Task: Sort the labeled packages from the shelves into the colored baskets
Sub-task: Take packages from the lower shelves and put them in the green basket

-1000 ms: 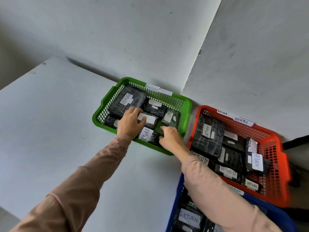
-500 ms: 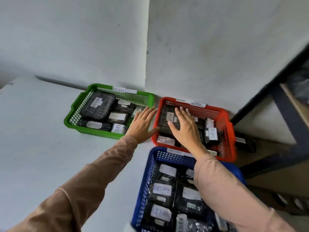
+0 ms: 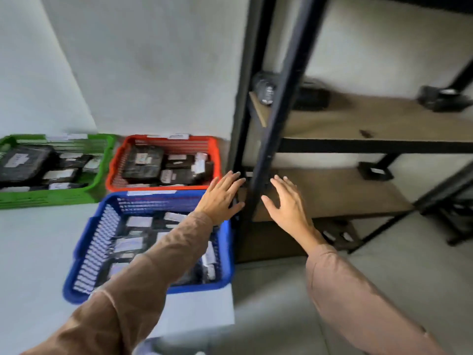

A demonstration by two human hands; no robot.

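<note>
Three baskets of black, white-labelled packages stand on a white table: a green basket (image 3: 102, 160) at far left, a red basket (image 3: 112, 172) beside it, a blue basket (image 3: 97, 231) nearer me. My left hand (image 3: 221, 198) hovers open over the blue basket's far right corner, empty. My right hand (image 3: 288, 203) is open and empty in front of the shelf unit's lower board (image 3: 345, 193). On the upper board (image 3: 371, 119) lie dark packages: one (image 3: 266, 89) behind the post, another (image 3: 313, 98) next to it, a third (image 3: 442, 97) at far right. The picture is motion-blurred.
A black metal shelf post (image 3: 273, 129) stands between my two hands, close to the baskets. A small dark package (image 3: 373, 171) rests at the back of the lower board. The table edge (image 3: 231, 303) ends just left of the shelf; grey floor lies below.
My view has swung right from the green and red baskets to the shelf. Both hands left the baskets and moved right with fingers spread, holding nothing.
</note>
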